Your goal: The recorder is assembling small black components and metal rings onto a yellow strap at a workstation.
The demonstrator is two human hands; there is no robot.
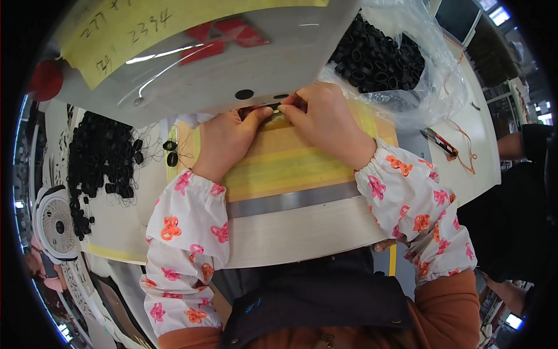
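Note:
Both my hands meet under the grey sewing machine head (232, 70), with their fingertips almost touching. My left hand (224, 138) is closed, thumb and fingers pinched together at the work spot. My right hand (330, 123) is closed opposite it in a similar pinch. Something small and dark shows between the fingertips; fingers and machine hide most of it, so I cannot tell its kind. Beneath my hands lies a tan work plate (290, 160) crossed by yellow tape.
At the back right, a clear plastic bag (444, 96) holds many black loops (378, 55). Thread snips (440, 143) lie right of my hand. Black loops trailing threads (102, 154) are heaped at left, near a white fan (57, 227). Another person (505, 203) is at the right.

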